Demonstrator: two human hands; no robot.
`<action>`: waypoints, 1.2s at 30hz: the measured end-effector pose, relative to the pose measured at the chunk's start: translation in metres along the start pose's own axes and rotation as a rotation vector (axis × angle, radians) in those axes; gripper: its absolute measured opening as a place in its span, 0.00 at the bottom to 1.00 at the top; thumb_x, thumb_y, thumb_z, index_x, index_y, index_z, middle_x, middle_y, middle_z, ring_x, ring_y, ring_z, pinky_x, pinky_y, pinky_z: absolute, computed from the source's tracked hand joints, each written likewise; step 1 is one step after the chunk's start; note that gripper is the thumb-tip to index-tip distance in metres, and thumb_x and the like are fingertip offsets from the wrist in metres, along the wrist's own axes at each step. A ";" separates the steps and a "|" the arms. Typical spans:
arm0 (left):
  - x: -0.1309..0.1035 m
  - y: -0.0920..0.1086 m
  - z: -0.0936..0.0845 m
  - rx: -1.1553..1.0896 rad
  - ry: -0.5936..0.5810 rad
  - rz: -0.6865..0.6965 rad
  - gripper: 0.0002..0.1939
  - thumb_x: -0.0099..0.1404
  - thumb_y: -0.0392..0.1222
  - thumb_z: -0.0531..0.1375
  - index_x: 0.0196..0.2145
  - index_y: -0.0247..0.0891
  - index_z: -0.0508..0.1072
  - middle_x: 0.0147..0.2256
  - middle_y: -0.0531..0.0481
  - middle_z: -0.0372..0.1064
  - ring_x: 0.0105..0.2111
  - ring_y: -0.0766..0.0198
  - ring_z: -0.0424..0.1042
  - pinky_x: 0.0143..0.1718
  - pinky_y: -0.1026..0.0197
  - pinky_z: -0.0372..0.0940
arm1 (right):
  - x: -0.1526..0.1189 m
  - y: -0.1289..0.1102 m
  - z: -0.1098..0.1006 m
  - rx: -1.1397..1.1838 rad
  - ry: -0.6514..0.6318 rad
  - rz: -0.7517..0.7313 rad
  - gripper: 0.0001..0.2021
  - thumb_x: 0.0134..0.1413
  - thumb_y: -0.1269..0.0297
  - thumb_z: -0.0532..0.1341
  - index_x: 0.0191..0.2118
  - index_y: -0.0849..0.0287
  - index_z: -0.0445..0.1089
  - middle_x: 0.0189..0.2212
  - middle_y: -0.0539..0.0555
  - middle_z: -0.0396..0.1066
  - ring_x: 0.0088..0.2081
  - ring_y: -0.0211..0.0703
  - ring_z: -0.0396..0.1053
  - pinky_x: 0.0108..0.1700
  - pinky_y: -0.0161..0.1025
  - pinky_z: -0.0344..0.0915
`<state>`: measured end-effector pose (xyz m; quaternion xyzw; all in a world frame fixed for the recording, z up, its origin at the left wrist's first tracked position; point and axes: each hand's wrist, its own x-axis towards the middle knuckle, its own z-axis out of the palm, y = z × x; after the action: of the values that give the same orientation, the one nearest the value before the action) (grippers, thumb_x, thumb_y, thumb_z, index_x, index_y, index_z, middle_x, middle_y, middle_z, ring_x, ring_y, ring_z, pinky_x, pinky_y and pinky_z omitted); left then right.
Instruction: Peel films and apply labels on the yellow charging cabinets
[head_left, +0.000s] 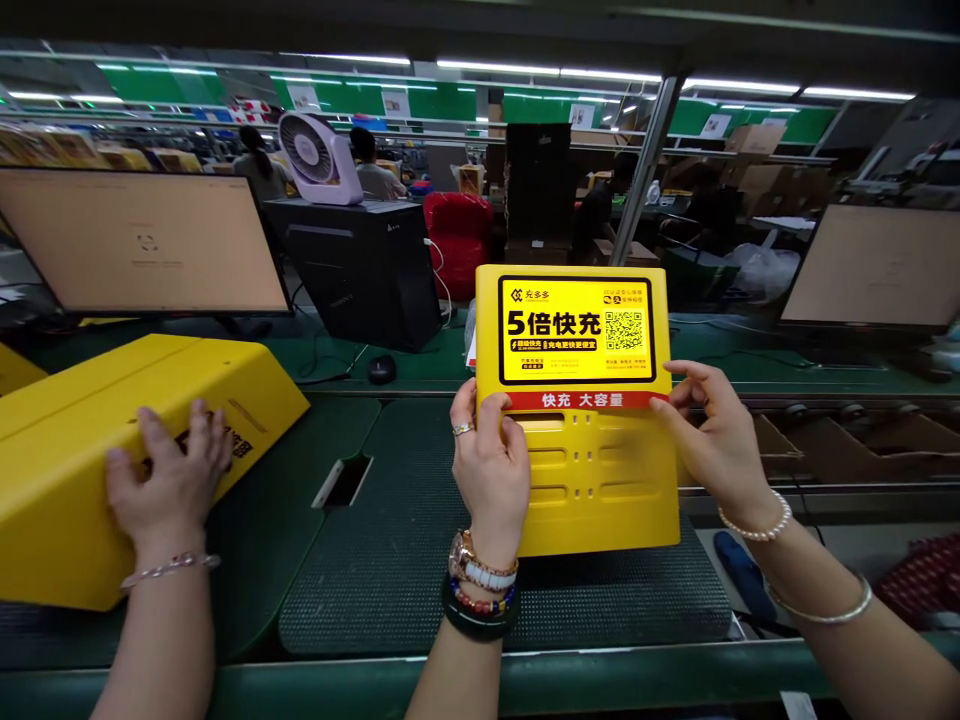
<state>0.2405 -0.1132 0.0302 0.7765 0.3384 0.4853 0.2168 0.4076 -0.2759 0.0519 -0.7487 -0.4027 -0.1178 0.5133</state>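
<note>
A yellow metal case (600,520) with a black-framed printed panel (559,355) and a QR code stands upright before me on the belt. Across its front, just below the panel, runs a red label strip (581,400) with white characters. My left hand (491,470) is closed at the strip's left end, its fingertips against the case's left edge. At the other end, the thumb and forefinger of my right hand (716,430) pinch the strip's corner by the case's right edge. Slotted recesses show below the strip.
At left, another person's hand (169,480) rests on a second yellow case (67,450) lying down. Behind are a monitor (142,240), a black computer tower (367,270) with a fan (319,155), a mouse (382,369), and a right-hand monitor (877,280). A slot (343,482) opens in the belt.
</note>
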 end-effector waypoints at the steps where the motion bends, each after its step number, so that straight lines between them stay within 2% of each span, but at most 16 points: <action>1: 0.000 0.000 0.000 0.000 0.002 0.003 0.12 0.67 0.32 0.53 0.46 0.41 0.71 0.59 0.42 0.61 0.49 0.56 0.72 0.36 0.61 0.70 | 0.001 0.002 0.001 -0.002 0.004 0.001 0.18 0.60 0.61 0.63 0.55 0.53 0.65 0.33 0.49 0.65 0.33 0.39 0.64 0.36 0.38 0.64; 11: 0.000 0.003 -0.002 0.019 -0.006 -0.002 0.12 0.67 0.32 0.53 0.45 0.40 0.71 0.60 0.42 0.61 0.46 0.58 0.72 0.30 0.63 0.67 | 0.002 0.011 0.006 0.031 0.003 -0.001 0.19 0.60 0.62 0.63 0.56 0.52 0.65 0.31 0.47 0.64 0.32 0.38 0.64 0.34 0.36 0.62; 22: -0.003 0.004 0.002 0.011 -0.003 0.007 0.12 0.67 0.32 0.54 0.45 0.41 0.70 0.59 0.43 0.60 0.46 0.58 0.72 0.33 0.63 0.68 | 0.005 0.005 0.004 -0.058 0.019 0.004 0.18 0.58 0.62 0.62 0.54 0.54 0.66 0.29 0.47 0.64 0.29 0.37 0.62 0.34 0.37 0.62; 30: -0.003 0.004 0.003 0.012 -0.004 0.004 0.12 0.67 0.31 0.54 0.46 0.41 0.71 0.59 0.43 0.60 0.46 0.58 0.72 0.34 0.62 0.69 | 0.009 0.018 0.000 0.105 -0.049 0.027 0.20 0.58 0.61 0.64 0.55 0.53 0.65 0.30 0.47 0.64 0.32 0.39 0.63 0.35 0.38 0.62; 36: -0.003 0.005 0.003 0.006 0.002 0.009 0.12 0.67 0.31 0.53 0.45 0.40 0.70 0.59 0.43 0.61 0.46 0.59 0.73 0.32 0.63 0.68 | 0.008 0.015 0.002 0.027 -0.046 0.004 0.20 0.60 0.60 0.62 0.56 0.53 0.64 0.30 0.48 0.64 0.31 0.40 0.64 0.34 0.38 0.62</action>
<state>0.2436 -0.1184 0.0304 0.7781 0.3366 0.4861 0.2121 0.4236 -0.2727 0.0458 -0.7449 -0.4145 -0.0941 0.5142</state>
